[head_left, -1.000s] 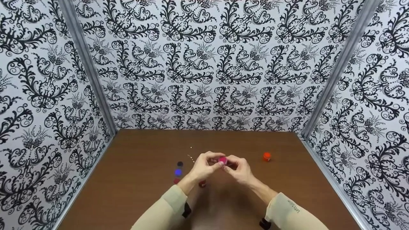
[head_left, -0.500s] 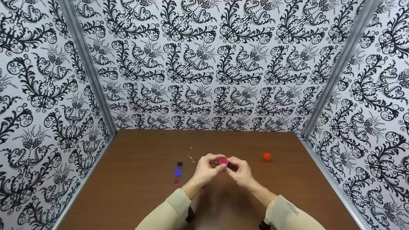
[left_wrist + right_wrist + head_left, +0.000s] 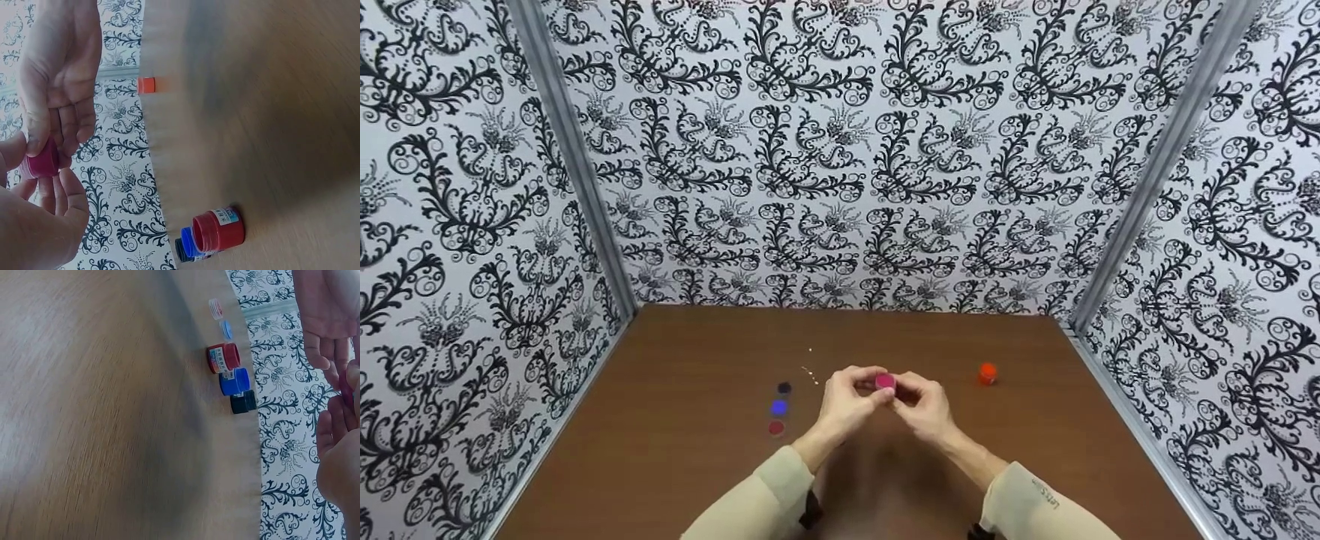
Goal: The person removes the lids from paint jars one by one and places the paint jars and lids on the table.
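Both hands meet in front of the chest around a small magenta paint jar (image 3: 885,382). My left hand (image 3: 846,401) grips it from the left, its thumb across the near side. From the right, my right hand (image 3: 924,407) pinches the same jar, seen closer in the left wrist view as a magenta jar (image 3: 43,163). Fingers hide part of it, and whether its lid is loose I cannot tell. Beneath the hands, a red paint jar (image 3: 223,358), a blue jar (image 3: 234,381) and a black jar (image 3: 243,402) stand in a row, their lids off at least on the red one.
Left of the hands lie a black lid (image 3: 784,388), a blue lid (image 3: 779,407) and a red lid (image 3: 776,428). An orange jar (image 3: 988,373) stands at the right on the brown table (image 3: 682,465). Pale specks (image 3: 811,373) dot the table; patterned walls enclose it.
The left forearm has shifted slightly right, so the red lid shows fully and the red jar is now hidden in the head view. Both hands keep hold of the magenta jar, its top tilted more into view.
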Demonstrator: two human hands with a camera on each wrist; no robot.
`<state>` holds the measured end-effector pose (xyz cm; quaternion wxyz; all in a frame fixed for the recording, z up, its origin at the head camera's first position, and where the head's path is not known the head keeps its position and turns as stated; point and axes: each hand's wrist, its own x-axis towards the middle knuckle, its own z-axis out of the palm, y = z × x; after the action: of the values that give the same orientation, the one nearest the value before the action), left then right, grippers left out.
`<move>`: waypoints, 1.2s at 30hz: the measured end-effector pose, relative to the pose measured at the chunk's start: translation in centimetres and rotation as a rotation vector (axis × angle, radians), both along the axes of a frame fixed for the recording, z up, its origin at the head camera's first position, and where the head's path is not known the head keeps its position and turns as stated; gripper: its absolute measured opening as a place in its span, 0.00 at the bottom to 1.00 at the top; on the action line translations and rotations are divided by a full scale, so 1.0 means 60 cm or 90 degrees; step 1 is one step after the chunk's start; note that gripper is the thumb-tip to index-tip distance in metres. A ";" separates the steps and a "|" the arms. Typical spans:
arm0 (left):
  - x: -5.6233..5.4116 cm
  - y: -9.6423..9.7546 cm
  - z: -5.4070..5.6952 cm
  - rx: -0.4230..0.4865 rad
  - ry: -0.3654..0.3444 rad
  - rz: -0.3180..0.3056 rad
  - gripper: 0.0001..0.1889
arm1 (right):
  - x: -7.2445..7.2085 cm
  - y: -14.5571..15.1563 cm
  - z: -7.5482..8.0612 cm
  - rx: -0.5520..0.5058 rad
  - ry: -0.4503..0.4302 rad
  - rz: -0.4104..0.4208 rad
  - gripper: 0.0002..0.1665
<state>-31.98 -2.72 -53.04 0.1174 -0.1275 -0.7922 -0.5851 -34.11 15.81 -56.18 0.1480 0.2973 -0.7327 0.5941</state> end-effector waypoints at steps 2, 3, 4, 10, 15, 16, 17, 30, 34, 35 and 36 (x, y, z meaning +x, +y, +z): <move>0.000 0.000 0.000 0.003 0.004 -0.004 0.17 | 0.001 0.000 0.001 -0.002 0.003 0.001 0.16; 0.000 0.001 0.000 0.008 0.006 -0.008 0.18 | 0.001 0.000 0.001 -0.003 0.003 0.002 0.16; 0.000 0.001 0.000 0.015 0.007 -0.012 0.19 | 0.001 0.001 0.002 -0.003 0.002 0.002 0.17; 0.000 0.002 -0.001 0.027 0.019 -0.042 0.22 | 0.002 0.008 0.004 -0.005 -0.006 0.002 0.18; -0.002 0.002 0.002 0.017 0.040 -0.078 0.20 | 0.000 0.017 0.006 0.010 0.005 0.006 0.15; -0.002 0.002 0.002 0.016 0.044 -0.082 0.20 | -0.001 0.018 0.006 0.016 0.011 0.006 0.14; -0.002 0.003 0.003 0.014 0.046 -0.084 0.20 | -0.002 0.020 0.006 0.023 0.016 0.006 0.14; -0.003 0.012 0.003 0.028 0.039 -0.055 0.16 | -0.004 0.027 0.005 0.036 0.023 0.000 0.13; -0.003 0.016 0.003 0.035 0.043 -0.040 0.15 | -0.004 0.026 0.007 0.032 0.023 0.003 0.13; -0.003 0.017 0.003 0.035 0.044 -0.035 0.15 | -0.004 0.026 0.007 0.032 0.023 0.002 0.13; -0.003 0.019 0.003 0.036 0.044 -0.029 0.15 | -0.005 0.026 0.006 0.029 0.020 0.001 0.13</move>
<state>-32.14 -1.60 -52.86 0.1349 -0.1620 -0.7676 -0.6053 -34.38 17.38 -55.80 0.1523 0.3106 -0.7432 0.5727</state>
